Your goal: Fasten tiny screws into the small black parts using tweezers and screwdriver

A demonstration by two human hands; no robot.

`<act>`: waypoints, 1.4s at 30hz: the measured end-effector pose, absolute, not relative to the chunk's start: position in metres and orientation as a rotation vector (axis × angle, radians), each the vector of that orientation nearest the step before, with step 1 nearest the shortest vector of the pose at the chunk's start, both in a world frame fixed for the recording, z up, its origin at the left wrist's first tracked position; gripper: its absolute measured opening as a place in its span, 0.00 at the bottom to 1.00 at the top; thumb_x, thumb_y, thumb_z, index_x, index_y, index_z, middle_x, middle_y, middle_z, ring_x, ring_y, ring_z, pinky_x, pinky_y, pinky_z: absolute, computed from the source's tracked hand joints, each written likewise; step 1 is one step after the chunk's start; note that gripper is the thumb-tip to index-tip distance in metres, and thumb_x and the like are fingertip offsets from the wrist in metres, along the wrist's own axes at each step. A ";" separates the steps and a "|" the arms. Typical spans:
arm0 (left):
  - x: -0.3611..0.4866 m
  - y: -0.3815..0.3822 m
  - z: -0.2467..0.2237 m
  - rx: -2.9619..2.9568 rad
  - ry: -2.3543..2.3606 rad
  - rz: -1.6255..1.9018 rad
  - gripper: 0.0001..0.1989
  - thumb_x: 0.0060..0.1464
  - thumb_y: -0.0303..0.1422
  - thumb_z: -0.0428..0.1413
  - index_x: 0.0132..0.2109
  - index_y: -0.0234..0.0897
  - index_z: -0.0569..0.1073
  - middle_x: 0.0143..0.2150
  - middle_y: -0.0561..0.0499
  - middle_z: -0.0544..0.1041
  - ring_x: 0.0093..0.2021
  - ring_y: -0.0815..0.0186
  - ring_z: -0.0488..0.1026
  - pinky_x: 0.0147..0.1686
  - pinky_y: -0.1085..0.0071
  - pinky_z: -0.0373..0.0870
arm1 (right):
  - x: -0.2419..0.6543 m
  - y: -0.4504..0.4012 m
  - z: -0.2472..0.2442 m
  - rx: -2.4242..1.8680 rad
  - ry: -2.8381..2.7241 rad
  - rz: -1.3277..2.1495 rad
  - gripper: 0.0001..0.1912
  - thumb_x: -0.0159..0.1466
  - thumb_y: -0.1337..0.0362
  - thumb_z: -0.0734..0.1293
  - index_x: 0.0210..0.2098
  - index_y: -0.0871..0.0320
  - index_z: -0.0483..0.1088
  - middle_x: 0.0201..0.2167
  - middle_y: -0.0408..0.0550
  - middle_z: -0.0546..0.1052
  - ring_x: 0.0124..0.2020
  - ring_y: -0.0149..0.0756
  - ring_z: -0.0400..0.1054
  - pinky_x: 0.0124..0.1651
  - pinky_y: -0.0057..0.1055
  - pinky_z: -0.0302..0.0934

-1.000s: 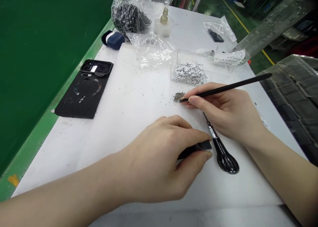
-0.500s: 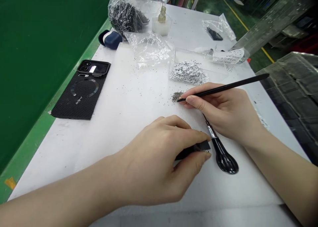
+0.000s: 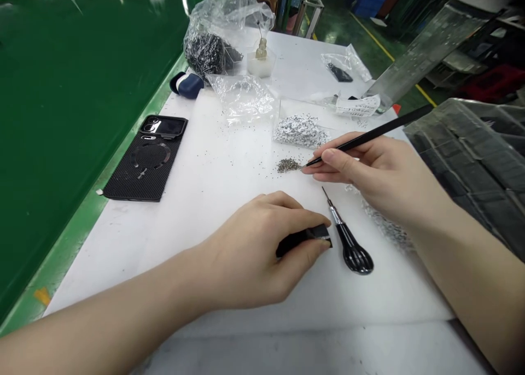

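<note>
The black part (image 3: 301,239) is above the surface (image 3: 299,60), toward its near edge, pinched between thumb and forefinger of the left hand (image 3: 262,255). The right hand (image 3: 381,173) has thumb and fingers pressed together on black tweezers (image 3: 381,130), tips at the right side of a pile of tiny pieces (image 3: 289,165); whether they grip a piece cannot be told. A driver (image 3: 348,244) lies between the hands, blade toward the far edge. White bits (image 3: 388,227) lie loose by the right wrist, toward the right edge; more fill one end of a clear tray (image 3: 295,106) beyond the pile. A phone (image 3: 143,170) lies along the left edge. A blue case (image 3: 189,85) and a bag of black parts (image 3: 205,52) occupy the far left corner, a bottle (image 3: 261,52) beside them. Clear bins (image 3: 471,145) stand off the right edge. The room shows a green wall (image 3: 82,91) at left, a green floor (image 3: 336,25) with a yellow line (image 3: 373,39), and a pillar (image 3: 426,47) at right.
</note>
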State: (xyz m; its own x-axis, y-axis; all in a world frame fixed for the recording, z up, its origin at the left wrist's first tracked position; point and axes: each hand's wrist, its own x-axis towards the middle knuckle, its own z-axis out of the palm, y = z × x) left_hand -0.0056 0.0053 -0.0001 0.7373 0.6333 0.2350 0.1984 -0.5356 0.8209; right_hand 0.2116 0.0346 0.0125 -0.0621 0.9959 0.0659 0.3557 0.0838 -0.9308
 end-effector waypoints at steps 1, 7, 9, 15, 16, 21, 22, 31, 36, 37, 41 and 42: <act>-0.006 0.006 0.000 2.106 0.625 0.660 0.15 0.65 0.30 0.54 0.52 0.30 0.81 0.43 0.43 0.83 0.44 0.59 0.80 0.47 0.65 0.76 | 0.213 0.032 0.020 -1.383 -1.566 0.956 0.08 0.66 0.58 0.72 0.38 0.56 0.80 0.34 0.47 0.85 0.37 0.38 0.82 0.41 0.31 0.80; -0.007 0.005 -0.001 2.126 0.621 0.693 0.14 0.65 0.30 0.54 0.52 0.33 0.80 0.45 0.45 0.83 0.46 0.60 0.80 0.45 0.68 0.76 | 0.216 0.002 0.033 -1.224 -1.711 0.677 0.04 0.67 0.65 0.71 0.39 0.52 0.81 0.35 0.42 0.83 0.33 0.32 0.80 0.36 0.27 0.77; -0.006 0.004 -0.002 2.125 0.630 0.702 0.14 0.66 0.31 0.54 0.53 0.35 0.80 0.46 0.46 0.83 0.47 0.62 0.80 0.46 0.69 0.76 | 0.218 -0.009 0.021 -0.942 -1.643 0.672 0.06 0.68 0.67 0.70 0.42 0.53 0.80 0.37 0.45 0.83 0.37 0.37 0.81 0.37 0.33 0.78; -0.004 0.001 -0.003 2.092 0.702 0.710 0.11 0.66 0.31 0.54 0.48 0.36 0.80 0.42 0.49 0.81 0.44 0.66 0.79 0.42 0.72 0.74 | 0.227 -0.024 -0.006 -0.697 -1.708 0.928 0.11 0.66 0.73 0.70 0.46 0.56 0.79 0.40 0.50 0.83 0.44 0.45 0.81 0.47 0.47 0.78; -0.004 0.001 -0.002 2.089 0.699 0.704 0.11 0.66 0.30 0.54 0.48 0.36 0.80 0.41 0.50 0.81 0.44 0.67 0.79 0.42 0.73 0.73 | 0.228 -0.024 -0.007 -0.688 -1.714 0.968 0.12 0.66 0.74 0.70 0.47 0.56 0.79 0.40 0.51 0.83 0.45 0.45 0.81 0.48 0.47 0.78; -0.004 0.000 -0.001 2.074 0.703 0.687 0.11 0.66 0.30 0.54 0.48 0.35 0.80 0.41 0.51 0.82 0.45 0.68 0.78 0.43 0.74 0.73 | 0.231 -0.026 -0.006 -0.688 -1.723 1.040 0.14 0.65 0.76 0.70 0.48 0.56 0.79 0.43 0.50 0.83 0.47 0.44 0.80 0.52 0.45 0.77; -0.004 0.000 -0.001 2.072 0.706 0.688 0.10 0.66 0.30 0.54 0.48 0.35 0.80 0.41 0.51 0.82 0.45 0.67 0.78 0.43 0.74 0.73 | 0.232 -0.026 -0.006 -0.693 -1.733 1.041 0.14 0.65 0.76 0.70 0.48 0.56 0.79 0.44 0.50 0.83 0.48 0.43 0.80 0.52 0.44 0.77; -0.004 -0.001 0.001 2.032 0.711 0.671 0.11 0.66 0.30 0.54 0.49 0.36 0.80 0.39 0.51 0.81 0.44 0.66 0.77 0.43 0.72 0.73 | 0.237 -0.028 -0.007 -0.686 -1.816 0.996 0.19 0.65 0.77 0.70 0.52 0.55 0.78 0.47 0.50 0.83 0.51 0.44 0.79 0.53 0.42 0.77; -0.004 -0.002 0.001 2.000 0.730 0.664 0.12 0.66 0.30 0.54 0.51 0.38 0.80 0.40 0.53 0.82 0.45 0.67 0.77 0.44 0.71 0.73 | 0.236 -0.028 -0.007 -0.684 -1.812 0.990 0.18 0.65 0.77 0.70 0.52 0.56 0.78 0.47 0.51 0.83 0.51 0.44 0.79 0.54 0.42 0.77; -0.004 -0.001 0.001 1.997 0.731 0.663 0.12 0.66 0.30 0.54 0.51 0.38 0.80 0.41 0.53 0.82 0.45 0.67 0.77 0.44 0.71 0.73 | 0.236 -0.029 -0.007 -0.683 -1.811 0.992 0.18 0.65 0.77 0.70 0.52 0.56 0.78 0.46 0.51 0.83 0.51 0.44 0.79 0.54 0.43 0.77; -0.004 -0.001 0.002 1.998 0.734 0.660 0.12 0.66 0.30 0.54 0.51 0.40 0.81 0.42 0.53 0.82 0.46 0.67 0.77 0.45 0.71 0.74 | 0.236 -0.029 -0.008 -0.673 -1.816 0.980 0.18 0.65 0.77 0.70 0.52 0.55 0.78 0.46 0.50 0.83 0.51 0.44 0.79 0.53 0.43 0.77; -0.004 -0.001 0.002 1.999 0.735 0.656 0.12 0.66 0.30 0.54 0.51 0.40 0.81 0.42 0.53 0.82 0.46 0.66 0.77 0.45 0.71 0.74 | 0.236 -0.029 -0.008 -0.671 -1.821 0.970 0.19 0.65 0.77 0.70 0.52 0.55 0.78 0.46 0.50 0.83 0.51 0.44 0.79 0.53 0.43 0.77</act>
State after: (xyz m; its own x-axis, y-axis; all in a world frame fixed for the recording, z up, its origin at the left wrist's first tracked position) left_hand -0.0040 -0.0009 0.0022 0.6851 0.7096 0.1647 0.2434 -0.4361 0.8663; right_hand 0.2361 -0.0286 -0.0082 -0.4139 0.7754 0.4769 0.0369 0.5378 -0.8423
